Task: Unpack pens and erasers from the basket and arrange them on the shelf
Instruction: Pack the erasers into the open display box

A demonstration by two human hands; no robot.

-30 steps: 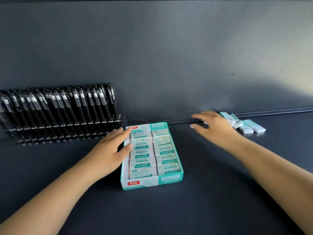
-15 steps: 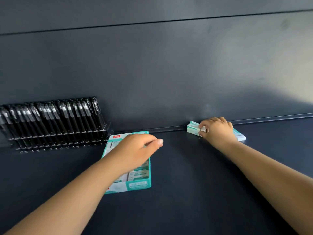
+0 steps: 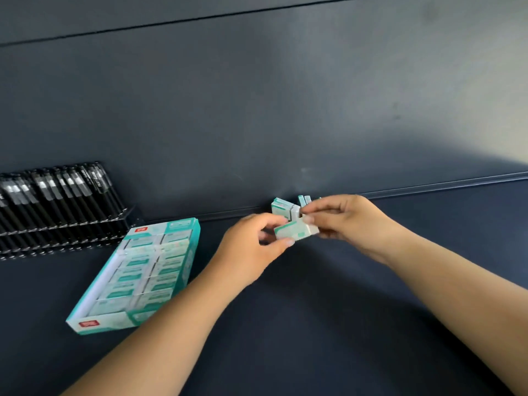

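A white eraser [image 3: 295, 231] in a teal-printed sleeve is pinched at frame centre by the left hand [image 3: 254, 247] and right hand [image 3: 347, 220]. More upright erasers [image 3: 283, 208] are seen just behind.

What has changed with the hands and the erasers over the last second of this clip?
The left hand left the eraser box and moved right; it now pinches one eraser together with the right hand. The loose erasers that lay flat now stand upright at the back wall. The pen rack and the box's contents look unchanged.
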